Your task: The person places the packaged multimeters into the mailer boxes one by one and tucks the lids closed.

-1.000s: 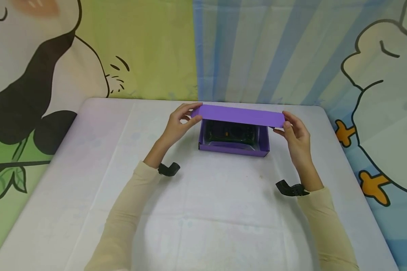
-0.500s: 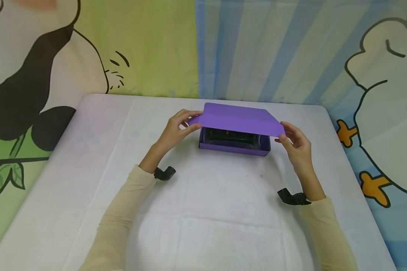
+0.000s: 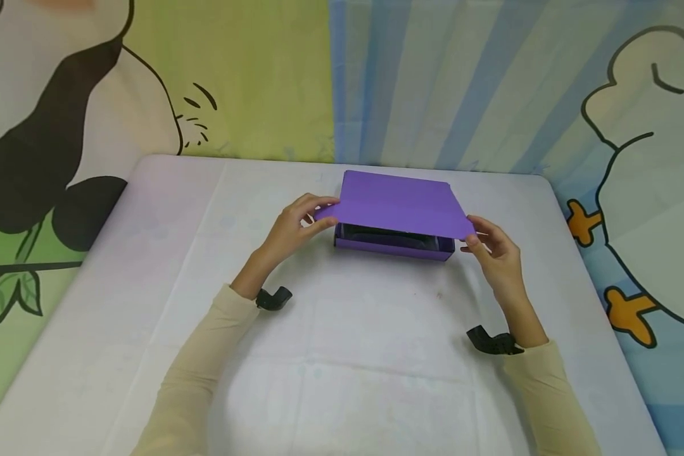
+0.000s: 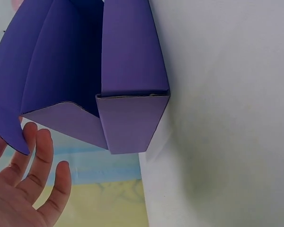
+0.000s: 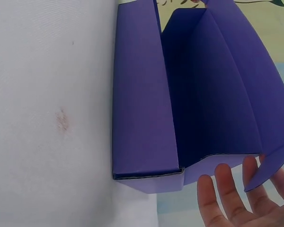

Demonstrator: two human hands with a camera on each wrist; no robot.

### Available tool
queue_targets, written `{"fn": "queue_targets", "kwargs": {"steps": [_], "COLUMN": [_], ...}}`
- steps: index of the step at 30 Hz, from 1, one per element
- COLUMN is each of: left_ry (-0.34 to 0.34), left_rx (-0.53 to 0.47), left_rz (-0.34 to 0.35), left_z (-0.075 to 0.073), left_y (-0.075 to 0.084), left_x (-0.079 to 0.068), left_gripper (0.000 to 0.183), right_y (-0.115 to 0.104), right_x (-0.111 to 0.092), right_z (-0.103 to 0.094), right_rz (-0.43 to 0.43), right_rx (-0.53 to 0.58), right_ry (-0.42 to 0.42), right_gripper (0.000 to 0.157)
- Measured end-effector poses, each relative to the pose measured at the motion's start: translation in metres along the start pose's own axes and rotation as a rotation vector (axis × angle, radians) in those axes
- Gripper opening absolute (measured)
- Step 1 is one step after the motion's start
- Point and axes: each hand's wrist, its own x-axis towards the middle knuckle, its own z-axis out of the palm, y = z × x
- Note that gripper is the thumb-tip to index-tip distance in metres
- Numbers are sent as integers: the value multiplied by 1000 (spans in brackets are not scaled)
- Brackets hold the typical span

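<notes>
A purple cardboard box [image 3: 393, 249] stands near the far side of the table, its hinged lid [image 3: 401, 201] slanting over it with the front edge raised. Through the narrow front gap a dark object [image 3: 384, 235] shows inside, mostly hidden by the lid. At the lid's left front corner, my left hand [image 3: 293, 228] pinches the small side tab between thumb and fingers. My right hand [image 3: 497, 256] holds the matching tab at the right corner. Both wrist views show the lid's side flap [image 4: 68, 120] partly tucked into the box, and the lid's front flap [image 5: 255, 80] standing outward.
A white cloth covers the table [image 3: 348, 354], with small brownish specks [image 5: 62, 120] in front of the box. Behind it hangs a curtain [image 3: 433, 82] with cartoon animals. Each wrist wears a black camera mount [image 3: 493, 341].
Both hands have swung the lid down and toward me. Its top now shows broadly, and the dark object inside has become mostly covered.
</notes>
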Motion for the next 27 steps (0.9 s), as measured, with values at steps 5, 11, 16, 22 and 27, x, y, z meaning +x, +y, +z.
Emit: {"fn": "queue_targets", "kwargs": {"steps": [5, 11, 16, 22, 27], "left_ry": [-12, -43, -57, -76, -92], "left_rx": [3, 5, 13, 38, 58], "left_rz": [-6, -18, -20, -21, -21], "left_z": [3, 5, 7, 11, 12], "left_y": [-3, -4, -8, -12, -14], "left_x": [-5, -11, -16, -21, -23], "left_gripper": [49, 48, 47, 48, 49], "right_y": [4, 11, 16, 24, 29], "right_x": [-3, -7, -11, -15, -17], "right_z": [-3, -7, -10, -13, -14], "right_rz": [12, 3, 16, 46, 85], "right_rx": [-50, -67, -164, -216, -156], "right_ry": [-24, -67, -105, -137, -140], "right_gripper": [40, 41, 43, 45, 48]}}
